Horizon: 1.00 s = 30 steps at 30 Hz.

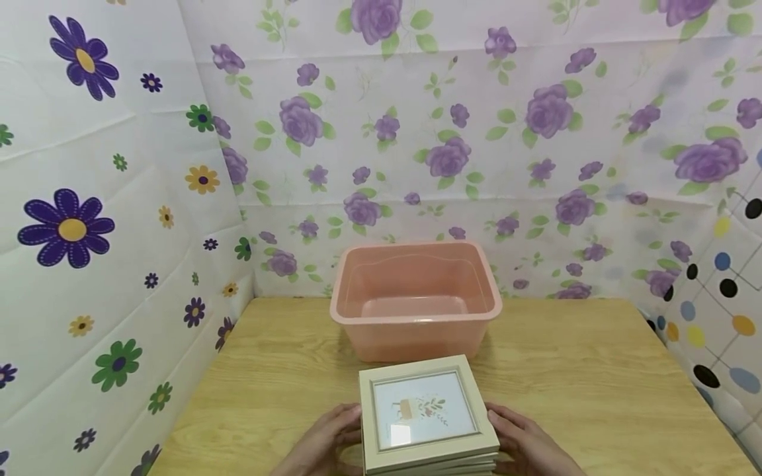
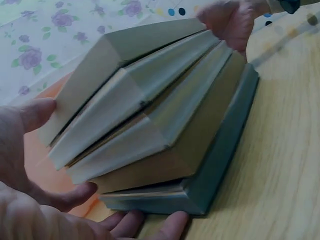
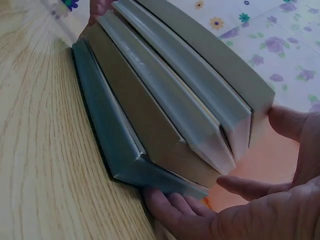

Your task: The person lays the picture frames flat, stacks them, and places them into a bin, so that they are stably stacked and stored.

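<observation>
A stack of several picture frames sits low in the middle of the head view. Its top frame [image 1: 424, 413] has a cream border and a small plant print behind glass. Below it, the wrist views show pale frames, a tan frame [image 3: 142, 112] and a dark teal frame [image 2: 220, 165] at the bottom. My left hand [image 1: 330, 437] holds the stack's left side, thumb against the upper frame and fingertips at the bottom one. On the opposite side my right hand [image 1: 526, 441] grips it the same way. Whether the stack rests fully on the table cannot be told.
Just behind the stack stands a pink plastic basin [image 1: 417, 340], its inside visible from above. Both are over a wood-grain table [image 1: 571, 370]. Flowered cloth [image 1: 381, 165] hangs along the back, with patterned sheets on the left and right sides.
</observation>
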{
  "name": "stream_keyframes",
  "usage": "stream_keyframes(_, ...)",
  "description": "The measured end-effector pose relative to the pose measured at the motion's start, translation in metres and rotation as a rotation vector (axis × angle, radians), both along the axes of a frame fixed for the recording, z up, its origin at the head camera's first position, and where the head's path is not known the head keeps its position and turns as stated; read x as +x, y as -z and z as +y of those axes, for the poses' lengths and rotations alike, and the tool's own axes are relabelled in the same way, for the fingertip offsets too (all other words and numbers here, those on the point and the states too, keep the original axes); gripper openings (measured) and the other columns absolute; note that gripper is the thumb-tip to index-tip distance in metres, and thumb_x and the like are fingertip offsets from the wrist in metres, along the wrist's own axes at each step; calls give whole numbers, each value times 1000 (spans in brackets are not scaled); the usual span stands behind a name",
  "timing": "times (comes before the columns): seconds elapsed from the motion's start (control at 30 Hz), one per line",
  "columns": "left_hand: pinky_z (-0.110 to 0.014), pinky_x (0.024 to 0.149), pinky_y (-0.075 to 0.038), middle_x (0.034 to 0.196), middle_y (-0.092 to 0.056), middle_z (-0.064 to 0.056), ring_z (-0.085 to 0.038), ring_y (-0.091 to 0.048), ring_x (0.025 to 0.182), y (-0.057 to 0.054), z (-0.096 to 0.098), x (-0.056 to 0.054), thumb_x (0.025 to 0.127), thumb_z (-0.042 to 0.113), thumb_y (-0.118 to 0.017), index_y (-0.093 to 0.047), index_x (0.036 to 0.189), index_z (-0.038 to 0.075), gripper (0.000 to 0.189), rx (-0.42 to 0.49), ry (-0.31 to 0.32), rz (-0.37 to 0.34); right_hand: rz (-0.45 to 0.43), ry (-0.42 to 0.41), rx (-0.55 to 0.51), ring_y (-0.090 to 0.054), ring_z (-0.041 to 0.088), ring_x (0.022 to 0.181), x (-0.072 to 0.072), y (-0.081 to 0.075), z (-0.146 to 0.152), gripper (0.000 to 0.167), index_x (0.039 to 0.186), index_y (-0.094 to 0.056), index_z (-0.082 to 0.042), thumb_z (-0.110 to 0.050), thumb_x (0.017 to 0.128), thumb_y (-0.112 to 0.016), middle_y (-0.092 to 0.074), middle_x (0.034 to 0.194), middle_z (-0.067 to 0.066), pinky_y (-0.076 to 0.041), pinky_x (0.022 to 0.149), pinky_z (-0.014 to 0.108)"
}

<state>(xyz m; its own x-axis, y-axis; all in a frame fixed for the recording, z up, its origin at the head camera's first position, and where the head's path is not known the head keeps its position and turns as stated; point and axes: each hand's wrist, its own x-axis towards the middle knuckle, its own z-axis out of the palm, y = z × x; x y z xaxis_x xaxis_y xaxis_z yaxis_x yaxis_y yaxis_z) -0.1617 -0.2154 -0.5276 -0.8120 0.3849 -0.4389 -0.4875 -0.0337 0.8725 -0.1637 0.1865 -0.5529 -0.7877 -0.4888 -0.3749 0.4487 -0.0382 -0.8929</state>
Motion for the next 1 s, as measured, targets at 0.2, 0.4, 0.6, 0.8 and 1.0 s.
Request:
stream_keyframes(0.2, -53, 88, -62, 149, -61, -22, -33, -56, 137, -2, 7, 0, 110, 55, -55, -45, 155, 2, 70, -37, -48, 1, -38, 33, -3, -68, 19, 122, 1, -1, -2, 86, 172, -6, 5, -53, 117, -39, -73, 136, 5, -60, 101, 49)
stream_keyframes(0.4, -57, 89, -62, 152, -55, -30, -40, -55, 138, -5, 14, 0, 109, 59, -53, -25, 167, 0, 87, -78, -78, 9, -54, 62, -4, -63, 23, 126, 3, -4, -11, 89, 174, 0, -1, -57, 115, -36, -63, 147, 19, -57, 102, 47)
stream_keyframes(0.6, -56, 88, -62, 148, -55, -31, -37, -61, 129, -3, 19, 2, 110, 61, -49, -9, 174, 11, 90, -63, -54, 38, -73, 96, 18, -58, 32, 129, 6, -6, -15, 91, 175, 0, -9, -63, 112, -38, -47, 157, 34, -56, 100, 48)
stream_keyframes(0.8, -43, 84, -62, 133, -63, -28, -27, -67, 111, 0, 25, 5, 111, 63, -43, 4, 176, 15, 93, -26, -33, 51, -31, 79, -26, -60, 31, 127, 9, -4, -17, 92, 172, 8, -1, -58, 114, -37, -51, 152, 33, -55, 103, 53)
stream_keyframes(1.0, -38, 85, -63, 131, -66, -21, -24, -73, 107, 0, 30, 9, 109, 60, -44, 7, 175, 13, 95, 29, -29, 54, -54, 93, 4, -58, 32, 130, 11, -3, -19, 99, 172, 6, 1, -65, 112, -36, -44, 156, 39, -54, 104, 52)
